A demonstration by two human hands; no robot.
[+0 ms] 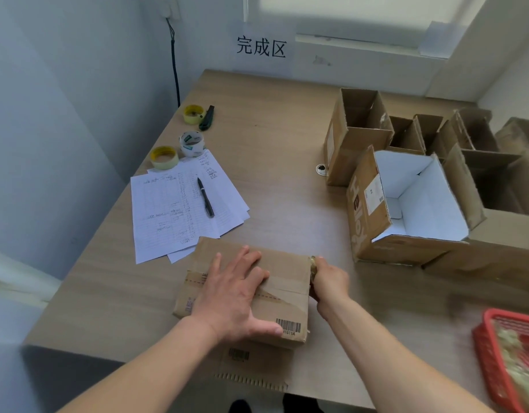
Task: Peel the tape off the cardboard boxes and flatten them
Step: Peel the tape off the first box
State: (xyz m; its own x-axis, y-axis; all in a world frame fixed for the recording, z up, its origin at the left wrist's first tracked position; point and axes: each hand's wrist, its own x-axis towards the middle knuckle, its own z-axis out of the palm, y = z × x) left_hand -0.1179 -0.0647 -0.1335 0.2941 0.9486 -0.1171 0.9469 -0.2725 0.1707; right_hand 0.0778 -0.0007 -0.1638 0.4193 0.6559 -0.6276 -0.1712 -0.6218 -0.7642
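Two hands work one closed brown cardboard box [245, 293] at the wood-grain counter's [272, 144] six o'clock edge. The left hand [237, 290] lies spread flat on its lid; the right hand [327, 280] pinches a crumpled strip of tape [313, 265] at the box's three o'clock side. The box's taped seam runs nine to three. At two o'clock stand several open cardboard boxes [406, 204]; at ten o'clock, three tape rolls [191, 143].

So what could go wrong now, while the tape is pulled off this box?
1. The right hand grips something yellowish at the box edge, probably peeled tape. It may tear, leaving the strip across the top.
2. The left hand only presses flat on the box, which overhangs the table edge; a hard pull might slide it off.
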